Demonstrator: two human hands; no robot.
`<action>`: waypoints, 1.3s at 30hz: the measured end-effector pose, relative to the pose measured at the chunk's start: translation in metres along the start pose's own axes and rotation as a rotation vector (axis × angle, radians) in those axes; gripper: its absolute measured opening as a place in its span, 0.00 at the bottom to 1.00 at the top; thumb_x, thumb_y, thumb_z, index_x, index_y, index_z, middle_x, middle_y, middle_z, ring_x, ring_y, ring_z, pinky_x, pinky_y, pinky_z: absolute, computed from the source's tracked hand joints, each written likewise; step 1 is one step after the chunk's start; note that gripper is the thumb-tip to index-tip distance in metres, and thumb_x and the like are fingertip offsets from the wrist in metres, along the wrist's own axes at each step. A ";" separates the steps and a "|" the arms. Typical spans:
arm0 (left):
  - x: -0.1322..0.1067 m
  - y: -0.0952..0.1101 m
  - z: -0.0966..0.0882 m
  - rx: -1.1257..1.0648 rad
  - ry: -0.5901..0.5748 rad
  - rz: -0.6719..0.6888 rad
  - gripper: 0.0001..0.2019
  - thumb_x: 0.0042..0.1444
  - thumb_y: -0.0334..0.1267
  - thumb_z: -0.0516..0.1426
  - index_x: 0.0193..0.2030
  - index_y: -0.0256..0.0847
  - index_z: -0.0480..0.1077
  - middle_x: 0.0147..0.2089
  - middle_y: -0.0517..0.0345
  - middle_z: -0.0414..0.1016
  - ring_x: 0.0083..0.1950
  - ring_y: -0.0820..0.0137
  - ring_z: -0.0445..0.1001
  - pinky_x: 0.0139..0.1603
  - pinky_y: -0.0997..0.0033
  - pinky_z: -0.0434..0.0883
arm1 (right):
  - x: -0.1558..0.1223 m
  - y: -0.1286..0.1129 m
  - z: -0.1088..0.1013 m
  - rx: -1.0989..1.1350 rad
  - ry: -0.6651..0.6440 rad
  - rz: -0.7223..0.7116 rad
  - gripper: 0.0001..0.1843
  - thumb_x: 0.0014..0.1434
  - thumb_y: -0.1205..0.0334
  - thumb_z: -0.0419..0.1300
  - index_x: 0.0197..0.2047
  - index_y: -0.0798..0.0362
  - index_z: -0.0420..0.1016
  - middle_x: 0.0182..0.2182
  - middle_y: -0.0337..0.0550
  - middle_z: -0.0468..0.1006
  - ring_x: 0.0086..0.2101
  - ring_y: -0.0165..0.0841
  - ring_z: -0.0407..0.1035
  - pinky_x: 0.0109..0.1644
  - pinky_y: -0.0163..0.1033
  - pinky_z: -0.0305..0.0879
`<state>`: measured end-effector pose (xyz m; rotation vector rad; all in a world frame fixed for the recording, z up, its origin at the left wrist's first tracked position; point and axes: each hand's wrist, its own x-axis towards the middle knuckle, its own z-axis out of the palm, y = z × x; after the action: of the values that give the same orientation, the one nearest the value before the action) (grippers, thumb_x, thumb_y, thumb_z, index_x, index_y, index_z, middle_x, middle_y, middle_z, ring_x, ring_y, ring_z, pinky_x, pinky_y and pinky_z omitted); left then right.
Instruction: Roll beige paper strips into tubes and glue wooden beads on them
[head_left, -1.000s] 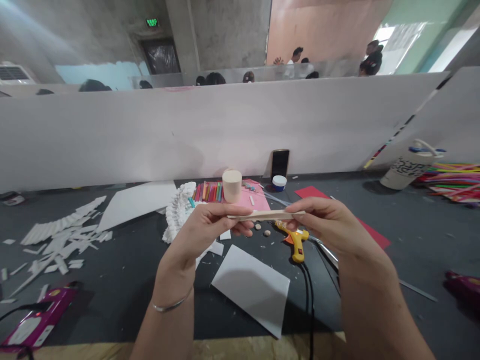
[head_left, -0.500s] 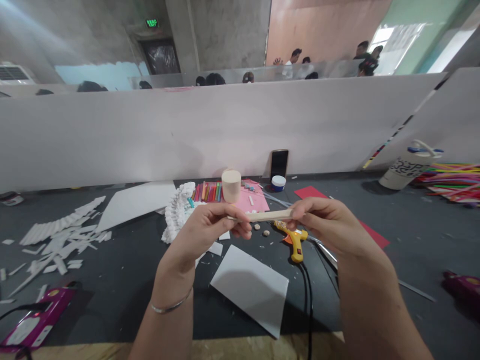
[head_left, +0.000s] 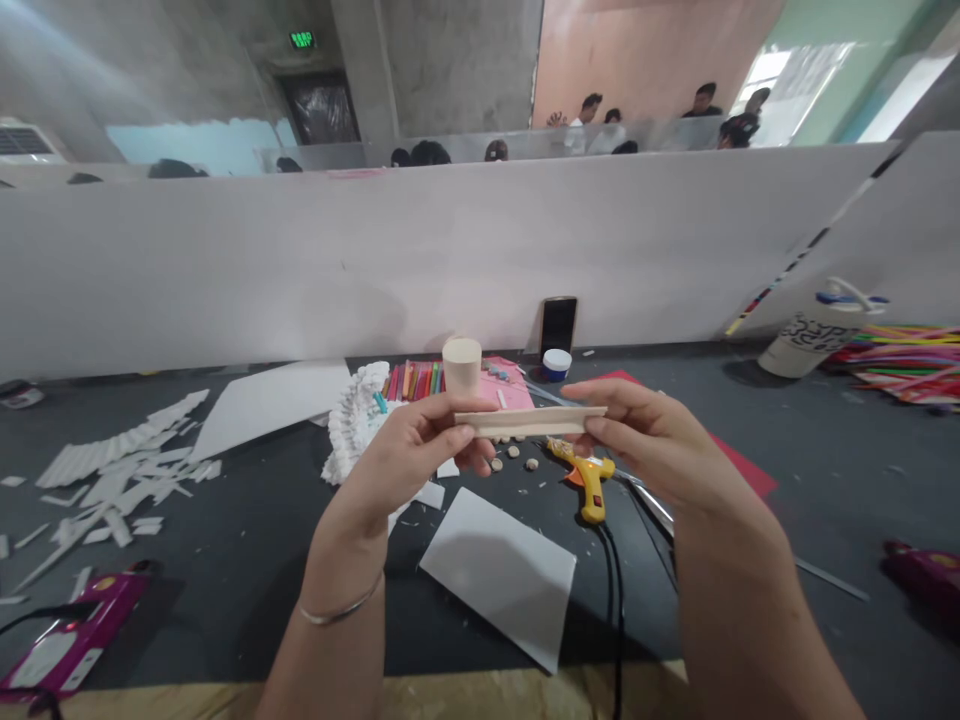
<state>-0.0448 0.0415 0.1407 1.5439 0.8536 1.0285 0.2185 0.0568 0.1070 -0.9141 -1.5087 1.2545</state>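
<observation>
Both hands hold a thin cream-coloured strip (head_left: 529,421) level above the dark table. My left hand (head_left: 409,455) pinches its left end between thumb and fingers; a thin bracelet circles that wrist. My right hand (head_left: 645,440) pinches the right end, fingers closed on it. Below the strip lie a few small round discs (head_left: 514,455) and a yellow glue gun (head_left: 585,480) with a black cord. A white sheet (head_left: 499,575) lies flat under my hands.
A cream cylinder (head_left: 461,368) stands on a pink sheet beside coloured sticks (head_left: 416,382). A white ruffled paper piece (head_left: 352,420), paper scraps (head_left: 112,475), a phone (head_left: 559,325), a small pot (head_left: 556,364), a cup (head_left: 814,335) and magenta boxes (head_left: 64,645) surround. White partition behind; people beyond.
The strip has turned so that its broad face shows more toward me, and both hands have lifted slightly. The right fingers shifted along its end.
</observation>
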 end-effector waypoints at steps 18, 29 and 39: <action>0.009 -0.006 -0.002 0.320 -0.132 -0.090 0.20 0.60 0.48 0.55 0.54 0.39 0.72 0.45 0.48 0.80 0.40 0.67 0.79 0.38 0.71 0.72 | 0.005 -0.009 0.011 -0.146 -0.154 0.148 0.13 0.60 0.50 0.60 0.38 0.52 0.76 0.32 0.44 0.82 0.32 0.32 0.76 0.37 0.37 0.73; 0.008 -0.007 0.022 0.572 -0.152 -0.082 0.16 0.62 0.47 0.52 0.36 0.39 0.76 0.30 0.57 0.79 0.31 0.71 0.74 0.31 0.74 0.66 | 0.010 0.005 0.031 -0.176 -0.283 0.166 0.11 0.61 0.53 0.58 0.37 0.52 0.75 0.32 0.42 0.81 0.33 0.31 0.76 0.38 0.37 0.72; 0.008 -0.008 0.023 0.546 -0.118 -0.118 0.15 0.61 0.45 0.53 0.32 0.39 0.75 0.26 0.58 0.77 0.27 0.72 0.73 0.29 0.75 0.65 | 0.011 0.002 0.038 -0.384 -0.126 0.080 0.15 0.58 0.48 0.60 0.35 0.52 0.76 0.25 0.38 0.74 0.23 0.27 0.65 0.25 0.33 0.59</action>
<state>-0.0204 0.0414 0.1319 1.9559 1.1908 0.6359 0.1787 0.0567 0.1063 -1.1698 -1.8692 1.1132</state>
